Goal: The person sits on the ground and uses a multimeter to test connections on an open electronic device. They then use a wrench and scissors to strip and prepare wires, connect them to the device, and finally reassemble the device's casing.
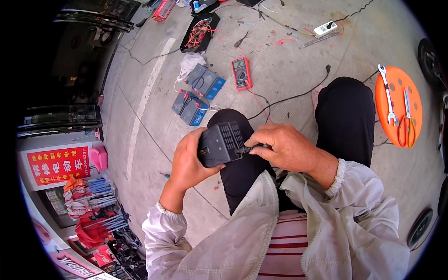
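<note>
Above my left knee I hold a black box-shaped charger (215, 148) with rows of vent slots. My left hand (185, 161) is wrapped round its left side, the thumb along the lower edge. From the right, my right hand (294, 148) pinches the black cord (244, 150) close to where it enters the charger's end. The fingertips partly cover the cord, and its further run is hidden behind the hand. On the floor beyond my knees lies a red multimeter (241, 74), its leads trailing toward me.
Two blue-grey battery blocks (189, 107) sit ahead to the left, near a black crate (209, 38) of wires. At right, an orange stool (391, 109) bears a wrench (387, 93) and orange-handled scissors (407, 122). A white power strip (325, 30) and black cables lie on the floor.
</note>
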`<state>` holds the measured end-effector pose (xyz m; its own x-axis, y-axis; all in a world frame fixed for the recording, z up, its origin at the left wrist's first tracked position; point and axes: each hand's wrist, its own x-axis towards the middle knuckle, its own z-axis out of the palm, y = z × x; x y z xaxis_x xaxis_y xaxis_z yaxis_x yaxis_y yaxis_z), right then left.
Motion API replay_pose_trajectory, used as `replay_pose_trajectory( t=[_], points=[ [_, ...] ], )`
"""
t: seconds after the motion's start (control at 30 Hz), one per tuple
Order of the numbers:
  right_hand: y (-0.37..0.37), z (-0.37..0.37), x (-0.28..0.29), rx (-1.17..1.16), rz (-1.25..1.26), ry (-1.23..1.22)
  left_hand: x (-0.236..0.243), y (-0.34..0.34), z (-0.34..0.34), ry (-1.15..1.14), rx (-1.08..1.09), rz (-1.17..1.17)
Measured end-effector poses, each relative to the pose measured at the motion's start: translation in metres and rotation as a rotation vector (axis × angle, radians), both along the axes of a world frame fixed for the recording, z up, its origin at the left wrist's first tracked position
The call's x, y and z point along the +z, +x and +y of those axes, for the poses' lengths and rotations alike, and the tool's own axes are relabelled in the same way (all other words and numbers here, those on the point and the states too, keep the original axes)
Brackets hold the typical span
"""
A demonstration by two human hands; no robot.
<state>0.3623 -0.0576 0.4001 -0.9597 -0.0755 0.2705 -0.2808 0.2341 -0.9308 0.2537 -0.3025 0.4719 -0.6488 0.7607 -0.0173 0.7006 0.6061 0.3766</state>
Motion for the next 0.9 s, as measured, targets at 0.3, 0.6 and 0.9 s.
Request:
replay_pose_trajectory(
  t=[0.3,0.6,0.9],
  points=[
    [0.000,0.000,0.002,0.000,-0.022,-0.056,0.000,-0.001,-0.003,0.012,0.028,-0.085],
    [0.003,-0.001,0.008,0.055,-0.113,-0.050,-0.003,0.001,-0.002,0.035,0.015,-0.090],
    [0.003,-0.012,-0.001,-0.055,0.010,-0.012,-0.001,0.001,0.000,0.049,0.002,-0.059]
  ],
)
